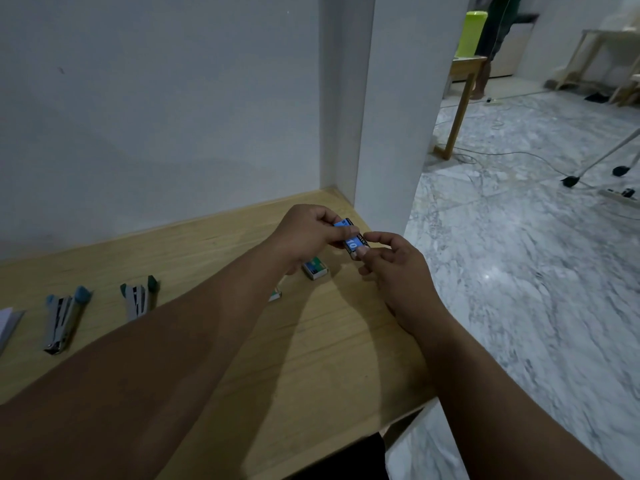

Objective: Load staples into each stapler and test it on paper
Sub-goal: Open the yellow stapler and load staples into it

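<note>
Hands meet above the far right corner of the wooden table [214, 258], both working one small blue staple box [351, 237] marked "10". The left hand [308, 233] pinches the box's far end between thumb and curled fingers; the right hand [388, 261] pinches its near end with thumb and fingertips, apparently to slide the tray out of the sleeve. The box is held clear of the tabletop, close to the table's right edge.

Risks, as judged: a sudden release of the tray could scatter staple strips, and because the box hangs so near the edge, loose strips could fall to the marble floor [519, 271]. A strip bent or broken in the pinch may not seat properly in a stapler.

Count: two staplers, a blue-tipped stapler [64, 318] and a green-tipped stapler [140, 299], both lying open at the near left, untouched. Three staple boxes: the blue one in hand, a green staple box [315, 267] on the table just beneath the hands, and a third box [275, 295] mostly hidden by the left forearm. One stack of paper [8, 323] shows at the left margin.
</note>
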